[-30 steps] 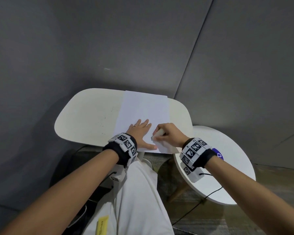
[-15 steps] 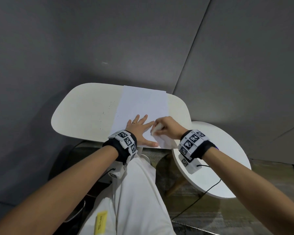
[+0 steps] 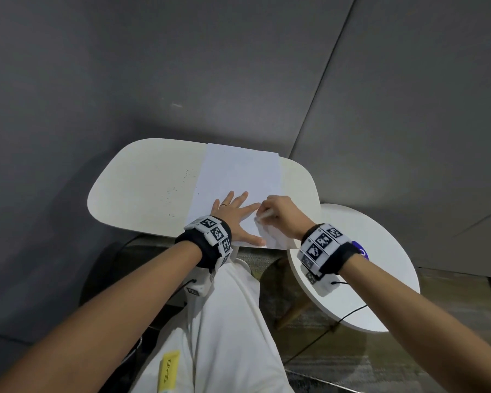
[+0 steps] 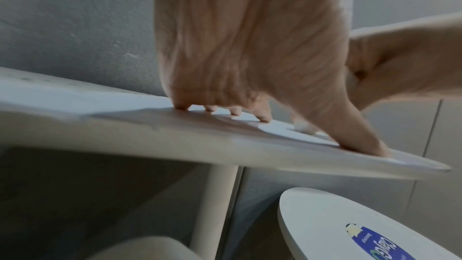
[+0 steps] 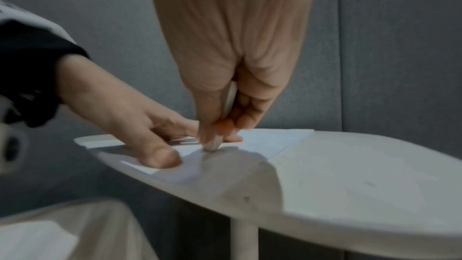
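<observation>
A white sheet of paper [image 3: 238, 177] lies lengthwise on the white oblong table [image 3: 142, 188]. My left hand [image 3: 236, 208] presses flat on the sheet's near end, fingers spread and straight, with a ring on one finger. In the left wrist view its fingertips [image 4: 235, 110] touch the sheet. My right hand [image 3: 267, 214] sits just to its right and pinches a small white eraser-like stick [image 5: 230, 98]. The stick's tip rests on the paper [image 5: 270, 139], close to the left hand's thumb [image 5: 160, 157]. The sheet's near right corner looks rumpled under the right wrist.
A lower round white side table [image 3: 380, 279] stands at the right, with a blue-labelled item [image 4: 375, 248] on it. Grey wall panels [image 3: 380, 109] close off the back. My white-trousered leg [image 3: 224, 321] is under the near table edge, and a cable [image 3: 323, 333] runs to the floor.
My right hand has shifted a little to the left on the sheet with the white stick, nearer the left hand. The left hand stays flat on the paper.
</observation>
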Demonstrator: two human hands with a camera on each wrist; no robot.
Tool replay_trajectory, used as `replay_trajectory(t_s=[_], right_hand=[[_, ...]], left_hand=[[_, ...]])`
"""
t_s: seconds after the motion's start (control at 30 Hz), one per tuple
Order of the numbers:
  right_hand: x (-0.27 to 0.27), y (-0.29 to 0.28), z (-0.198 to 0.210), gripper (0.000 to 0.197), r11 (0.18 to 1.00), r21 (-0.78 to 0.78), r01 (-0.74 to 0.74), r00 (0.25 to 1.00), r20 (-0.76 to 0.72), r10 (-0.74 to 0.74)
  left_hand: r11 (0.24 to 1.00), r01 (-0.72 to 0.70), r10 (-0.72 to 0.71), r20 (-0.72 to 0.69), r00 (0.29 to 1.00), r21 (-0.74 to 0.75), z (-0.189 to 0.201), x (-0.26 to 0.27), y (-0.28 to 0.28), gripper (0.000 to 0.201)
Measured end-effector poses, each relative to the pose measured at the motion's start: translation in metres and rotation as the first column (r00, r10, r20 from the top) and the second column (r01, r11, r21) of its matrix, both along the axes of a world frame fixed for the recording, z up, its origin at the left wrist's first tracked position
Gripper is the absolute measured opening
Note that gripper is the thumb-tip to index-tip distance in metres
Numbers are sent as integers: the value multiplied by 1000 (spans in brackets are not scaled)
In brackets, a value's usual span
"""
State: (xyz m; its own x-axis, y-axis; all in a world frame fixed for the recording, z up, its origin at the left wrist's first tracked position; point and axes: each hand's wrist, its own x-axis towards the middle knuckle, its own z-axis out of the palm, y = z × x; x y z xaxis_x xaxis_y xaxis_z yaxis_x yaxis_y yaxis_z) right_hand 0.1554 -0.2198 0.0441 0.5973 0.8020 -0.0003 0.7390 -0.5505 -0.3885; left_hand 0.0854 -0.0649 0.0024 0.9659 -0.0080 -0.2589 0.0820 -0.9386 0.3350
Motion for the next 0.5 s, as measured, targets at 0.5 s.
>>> replay_trajectory(t_s=[0.5], right_hand=[[-3,-15,8,5,993,-80,-89,994,-69,84]], left_hand=[[997,-72,72,3,997,27,-2,0,-13,112]])
